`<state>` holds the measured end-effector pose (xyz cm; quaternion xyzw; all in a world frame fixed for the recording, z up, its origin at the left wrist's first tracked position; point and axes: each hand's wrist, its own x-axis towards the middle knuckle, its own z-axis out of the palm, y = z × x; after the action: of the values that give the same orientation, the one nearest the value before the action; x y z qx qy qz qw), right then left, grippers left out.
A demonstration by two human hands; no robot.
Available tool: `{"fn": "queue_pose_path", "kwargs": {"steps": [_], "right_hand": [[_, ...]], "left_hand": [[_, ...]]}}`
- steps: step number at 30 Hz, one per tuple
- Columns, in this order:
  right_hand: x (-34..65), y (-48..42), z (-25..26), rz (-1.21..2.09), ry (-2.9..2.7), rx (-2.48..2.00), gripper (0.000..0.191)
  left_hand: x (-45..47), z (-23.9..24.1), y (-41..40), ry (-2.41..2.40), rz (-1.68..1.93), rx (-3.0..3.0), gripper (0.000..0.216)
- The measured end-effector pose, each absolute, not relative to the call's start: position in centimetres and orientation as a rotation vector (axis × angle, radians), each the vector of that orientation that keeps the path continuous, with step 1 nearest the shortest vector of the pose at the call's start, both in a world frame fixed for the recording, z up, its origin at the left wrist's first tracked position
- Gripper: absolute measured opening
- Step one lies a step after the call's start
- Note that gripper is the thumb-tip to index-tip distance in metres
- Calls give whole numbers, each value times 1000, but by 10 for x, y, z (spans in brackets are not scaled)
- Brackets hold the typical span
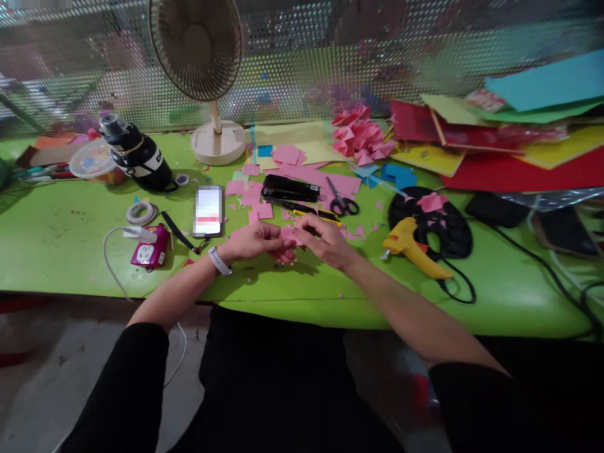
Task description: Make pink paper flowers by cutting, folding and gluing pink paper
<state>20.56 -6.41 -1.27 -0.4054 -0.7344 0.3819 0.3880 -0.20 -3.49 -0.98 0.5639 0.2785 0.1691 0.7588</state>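
Note:
Between my two hands, just above the green table, is a small piece of pink paper (289, 234). My left hand (257, 240), with a pale watch on its wrist, pinches the paper's left side. On its right side the fingers of my right hand (324, 239) are closed on the same piece. Right behind the hands lie a black stapler (291, 187), a yellow cutter knife (318, 217) and dark-handled scissors (343, 202). Pink paper squares (255, 196) and small scraps are scattered around them.
A yellow glue gun (410, 248) rests by a black pad (460, 229) on the right. To the left are a phone (208, 211), a pink power adapter (150, 250), tape (141, 212) and a bottle (139, 154). A fan (218, 143) and folded pink paper pieces (361, 135) stand behind.

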Motion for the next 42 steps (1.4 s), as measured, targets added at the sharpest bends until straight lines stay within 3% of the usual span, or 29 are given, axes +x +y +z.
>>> {"fn": "queue_pose_path", "kwargs": {"steps": [14, 18, 25, 27, 32, 36, 42], "right_hand": [[209, -62, -15, 1091, -1932, -1070, 40], [206, -62, -14, 950, -1944, -1026, 42], [222, -56, -7, 957, -1856, -1140, 45], [240, -47, -1, 865, -1749, -1265, 42], [285, -16, 3, 177, -1694, -1896, 16], [291, 2, -9, 166, -1935, -2360, 28], [282, 10, -20, 166, -2011, -2438, 40]], "left_hand": [[-3, -5, -33, 612, 371, 1228, 43], [-3, -6, -34, 619, 325, 1243, 41], [0, -11, -30, 759, 503, 1233, 40], [0, -11, -30, 778, 564, 1222, 38], [-1, -11, -28, 794, 637, 1224, 35], [0, -12, -28, 794, 609, 1243, 32], [1, -15, -29, 801, 612, 1208, 34]]}}
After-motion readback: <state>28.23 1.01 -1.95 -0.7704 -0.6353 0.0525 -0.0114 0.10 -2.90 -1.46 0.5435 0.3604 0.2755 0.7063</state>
